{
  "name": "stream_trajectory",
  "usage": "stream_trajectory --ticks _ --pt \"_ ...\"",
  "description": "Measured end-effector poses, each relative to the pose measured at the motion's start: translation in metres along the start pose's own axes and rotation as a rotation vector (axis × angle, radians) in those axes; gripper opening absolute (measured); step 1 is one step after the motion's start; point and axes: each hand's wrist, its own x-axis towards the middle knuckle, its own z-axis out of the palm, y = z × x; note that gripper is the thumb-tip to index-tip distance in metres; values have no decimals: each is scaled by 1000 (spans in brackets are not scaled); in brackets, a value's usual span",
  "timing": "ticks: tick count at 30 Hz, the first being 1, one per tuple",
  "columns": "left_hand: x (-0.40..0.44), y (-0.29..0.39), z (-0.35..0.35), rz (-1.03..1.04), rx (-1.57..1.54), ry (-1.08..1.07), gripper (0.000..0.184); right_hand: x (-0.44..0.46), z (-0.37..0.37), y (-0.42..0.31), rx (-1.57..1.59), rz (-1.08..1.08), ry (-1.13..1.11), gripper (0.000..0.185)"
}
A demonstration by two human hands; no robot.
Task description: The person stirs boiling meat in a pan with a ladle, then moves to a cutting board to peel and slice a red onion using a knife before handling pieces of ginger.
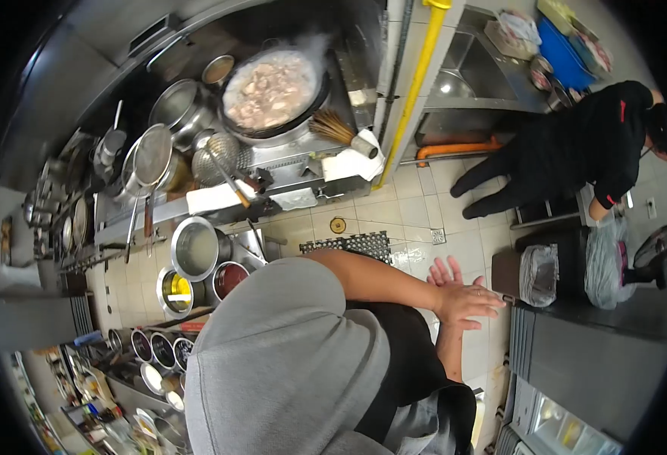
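Observation:
My left arm reaches across from the grey sleeve, and my left hand [466,303] lies across my right hand and wrist with its fingers stretched out. Behind it my right hand [444,271] points away with spread fingers, its palm partly covered. Neither hand shows any object in it. The two hands touch each other above the tiled floor [417,216]. A dark bin with a clear plastic liner [538,274] is the nearest thing beyond my fingers.
A steaming wok of pale chunks [273,91] sits on the stove, with a bamboo brush [333,127] and perforated ladle [216,159] nearby. Metal pots [195,249] stand beside me. A co-worker in black [568,148] stands by the counter. A yellow pipe [417,83] runs vertically.

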Motion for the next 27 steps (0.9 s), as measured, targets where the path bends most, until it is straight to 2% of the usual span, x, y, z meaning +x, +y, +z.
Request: stream_trajectory --ticks 1,4,5,6,7,8,9,10,11,12,13,14,15,17,18,19,20,21,22,24,25,27 --pt "0 2 4 120 73 4 53 2 17 -10 82 67 -133 91" --pt "-6 25 -32 108 285 -49 55 -14 46 -36 232 -211 -302 97" --pt "-25 19 -30 68 183 -81 58 -25 50 -49 238 -279 -338 96" --pt "-54 9 -31 72 460 -192 59 -38 52 -57 246 -264 -335 96" --pt "-88 -4 -38 79 740 -308 61 -48 53 -65 254 -344 -216 94" --pt "-128 -22 -43 -71 674 -380 60 -55 50 -72 260 -432 -96 93" --pt "-196 -68 -42 -609 614 -1136 56 -63 42 -77 264 -439 -93 93" --pt "-248 -62 -60 -1175 457 -937 60 -71 30 -81 238 -412 -82 90" --pt "-253 -35 -81 -1767 584 -894 58 -81 17 -85 208 -389 -66 87" --pt "-311 -49 -98 -1652 554 -935 65 -90 2 -87 201 -405 -57 87" --pt "-352 -29 -106 -1424 956 -789 68 -96 -18 -83 61 -272 53 85" --pt "-358 -16 -116 -1526 797 -646 69 -104 -40 -74 -76 -125 167 84" --pt "-362 -7 -134 -1629 634 -502 69 -112 -62 -58 -351 -29 268 80" --pt "-416 -46 -163 -1543 268 -617 66 -123 -112 -16 -931 233 441 75" --pt "-414 -37 -174 -1703 132 -354 60 -131 -145 7 -1236 398 522 74" --pt "-406 -19 -181 -1895 -38 123 54 -141 -184 38 -1649 517 379 70" --pt "-405 -13 -190 -1960 -103 502 49 -149 -219 68 -2062 600 210 65" --pt "-411 -10 -200 -1957 -44 682 45 -166 -245 88 -2122 671 128 62" --pt "-428 -18 -213 -1918 184 587 41 -180 -254 106 -2028 742 113 58" --pt "-468 -36 -238 -1711 920 -88 36 -212 -257 137 -1787 851 180 52" --pt "-484 -39 -253 -1651 1093 -293 33 -223 -254 151 -1680 888 220 49" --pt "-483 -60 -292 -1810 1030 -431 50 -232 -242 172 -1498 934 301 44"
